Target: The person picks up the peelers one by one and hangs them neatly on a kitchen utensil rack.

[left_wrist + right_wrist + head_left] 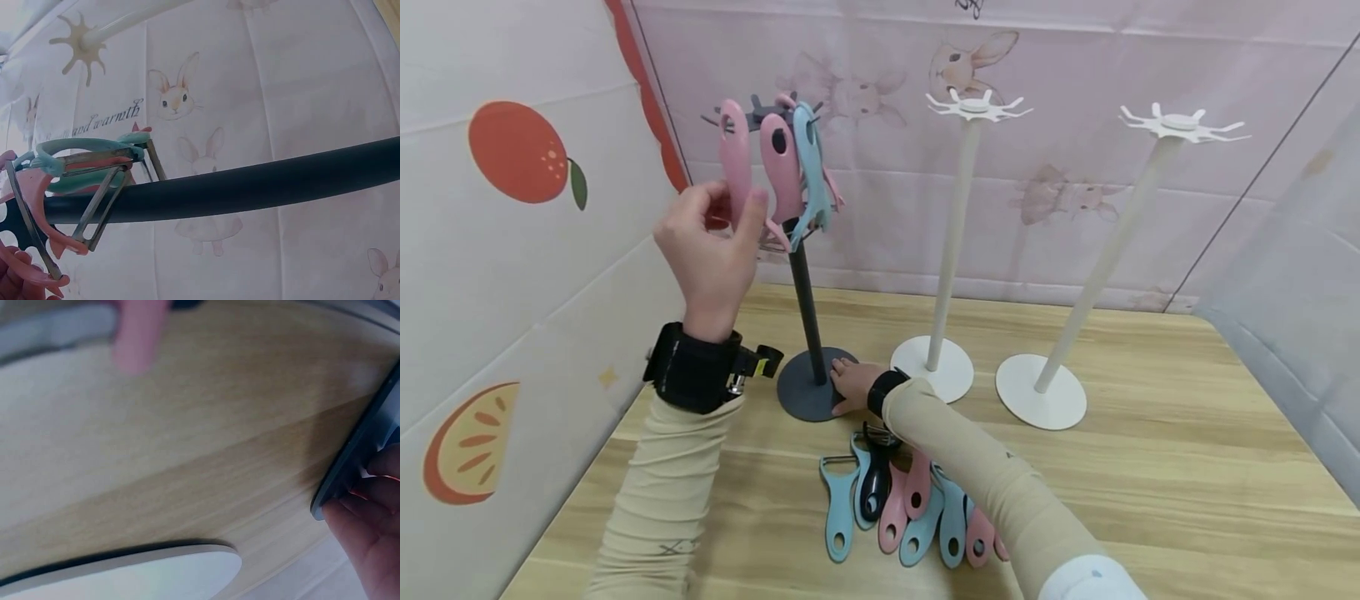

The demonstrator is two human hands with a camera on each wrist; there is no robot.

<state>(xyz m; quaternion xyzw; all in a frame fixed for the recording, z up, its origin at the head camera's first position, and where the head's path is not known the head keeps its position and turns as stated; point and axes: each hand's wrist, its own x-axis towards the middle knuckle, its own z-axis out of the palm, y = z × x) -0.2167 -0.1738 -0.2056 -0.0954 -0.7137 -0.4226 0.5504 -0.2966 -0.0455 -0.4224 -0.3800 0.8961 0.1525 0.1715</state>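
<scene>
Left hand [711,250] raised at the top of the dark grey metal stand [806,317]; thumb and fingers pinch the pink plastic peeler [735,158] hanging from the stand's hook crown. Beside it hang a second pink peeler [781,171] and a light blue peeler [812,171]. Right hand [852,385] rests flat-fingered on the stand's round base [801,393], pressing it to the tabletop [1187,467].

Judgement: peeler is light, stiff, smooth plastic; metal blade end sharp, so best held by the handle's mid-length, near the hanging hole.

Loose pile of pink, blue and black peelers [910,512] lies near the front edge. Two white stands [955,250] [1105,258] stand bare. Pale wood-grain surface; rabbit-print pink wall behind, fruit-print panel left.
</scene>
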